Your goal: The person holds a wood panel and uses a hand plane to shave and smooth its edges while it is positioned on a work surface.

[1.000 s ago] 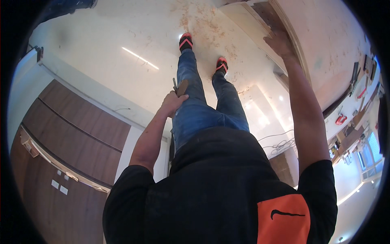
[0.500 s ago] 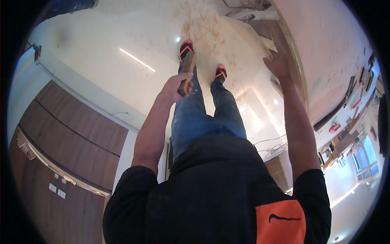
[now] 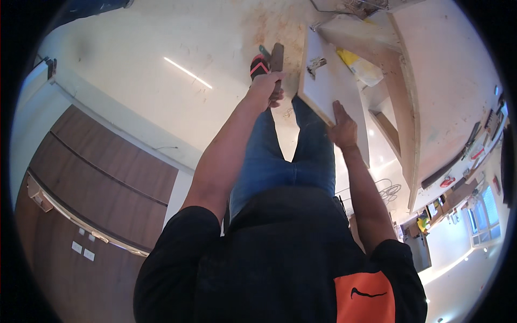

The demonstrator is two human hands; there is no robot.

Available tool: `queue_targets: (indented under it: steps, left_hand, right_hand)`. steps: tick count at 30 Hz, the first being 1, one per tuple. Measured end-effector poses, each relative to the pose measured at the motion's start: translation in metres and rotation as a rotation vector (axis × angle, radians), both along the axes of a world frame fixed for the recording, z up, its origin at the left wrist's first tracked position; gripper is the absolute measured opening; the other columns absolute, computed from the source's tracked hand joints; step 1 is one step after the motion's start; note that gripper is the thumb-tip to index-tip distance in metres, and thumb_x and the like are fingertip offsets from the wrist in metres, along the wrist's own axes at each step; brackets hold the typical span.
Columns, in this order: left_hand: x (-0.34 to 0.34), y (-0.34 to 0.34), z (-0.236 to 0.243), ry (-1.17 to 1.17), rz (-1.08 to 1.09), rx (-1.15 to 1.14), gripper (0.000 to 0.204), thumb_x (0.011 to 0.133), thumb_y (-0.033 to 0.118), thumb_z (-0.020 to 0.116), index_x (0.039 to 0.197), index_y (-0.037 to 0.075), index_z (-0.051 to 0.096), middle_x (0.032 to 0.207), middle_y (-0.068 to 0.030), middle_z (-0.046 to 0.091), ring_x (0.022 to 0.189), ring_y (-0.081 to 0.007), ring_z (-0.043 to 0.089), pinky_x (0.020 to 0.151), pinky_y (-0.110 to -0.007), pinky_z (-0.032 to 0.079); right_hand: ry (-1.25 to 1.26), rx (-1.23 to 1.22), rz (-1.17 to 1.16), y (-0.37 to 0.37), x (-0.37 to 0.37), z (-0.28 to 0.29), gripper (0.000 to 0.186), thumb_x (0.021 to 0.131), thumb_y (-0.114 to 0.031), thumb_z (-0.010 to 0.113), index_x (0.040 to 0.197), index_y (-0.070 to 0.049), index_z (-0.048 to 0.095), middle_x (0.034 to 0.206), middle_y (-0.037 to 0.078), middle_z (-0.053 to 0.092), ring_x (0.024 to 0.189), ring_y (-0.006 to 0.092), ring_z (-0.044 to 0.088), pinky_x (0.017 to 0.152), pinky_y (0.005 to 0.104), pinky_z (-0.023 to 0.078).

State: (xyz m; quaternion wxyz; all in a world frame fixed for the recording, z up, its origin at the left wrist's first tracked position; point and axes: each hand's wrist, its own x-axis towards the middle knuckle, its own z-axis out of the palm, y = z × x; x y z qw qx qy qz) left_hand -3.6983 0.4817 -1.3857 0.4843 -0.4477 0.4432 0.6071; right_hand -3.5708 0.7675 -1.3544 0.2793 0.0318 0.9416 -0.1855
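My left hand (image 3: 265, 91) is wrapped round a brown wooden block (image 3: 277, 56), held upright above my left foot. A small greenish piece shows beside the block's upper end; what it is I cannot make out. At the edge of a pale cabinet door (image 3: 336, 81) is my right hand (image 3: 343, 129), gripping it with one finger stretched along the white face. The door stands swung out over my right leg, and a metal hinge (image 3: 316, 65) shows on that face.
Inside the cabinet (image 3: 404, 102) on the right lies a yellow and white bag (image 3: 360, 67). Its countertop (image 3: 441, 70) carries several tools along the far right side. Sawdust marks the pale floor (image 3: 215, 37). A coiled cable (image 3: 388, 188) lies low on the right; brown panels (image 3: 107, 156) stand left.
The cabinet door has swung out toward me with my right hand, baring the yellow bag and hinge. My left hand has moved the wooden block up and right.
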Motion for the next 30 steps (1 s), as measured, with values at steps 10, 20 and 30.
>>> queue_targets:
  steps: [10,20,30]
  left_hand:
    - [-0.018,0.032,-0.103,0.082,-0.342,-0.127,0.036,0.091,0.035,0.072,0.076,0.003,0.063,0.064,-0.0064,0.059,0.056,-0.0208,0.065,0.049,-0.043,0.047]
    - [-0.083,0.105,-0.272,0.324,-0.410,-0.172,0.064,0.096,0.055,0.061,0.073,-0.004,0.066,0.063,-0.0092,0.062,0.052,-0.0211,0.058,0.048,-0.041,0.042]
    - [0.002,0.031,-0.110,0.493,-0.733,-0.113,0.060,0.102,0.055,0.053,0.104,-0.005,0.060,0.087,-0.0306,0.067,0.086,-0.0445,0.068,0.073,-0.051,0.050]
  right_hand:
    - [-0.090,-0.115,-0.002,-0.033,0.056,-0.052,0.091,0.078,-0.022,0.078,0.154,0.005,0.036,0.160,0.032,0.036,0.148,0.0488,0.038,0.114,0.0690,0.035]
    - [-0.118,-0.158,0.053,-0.027,0.049,-0.052,0.083,0.085,-0.020,0.075,0.153,0.008,0.037,0.158,0.035,0.038,0.147,0.0526,0.037,0.114,0.0677,0.035]
    - [-0.104,-0.161,0.049,-0.021,0.034,-0.039,0.081,0.082,-0.012,0.072,0.153,0.008,0.038,0.158,0.035,0.038,0.147,0.0539,0.037,0.113,0.0692,0.034]
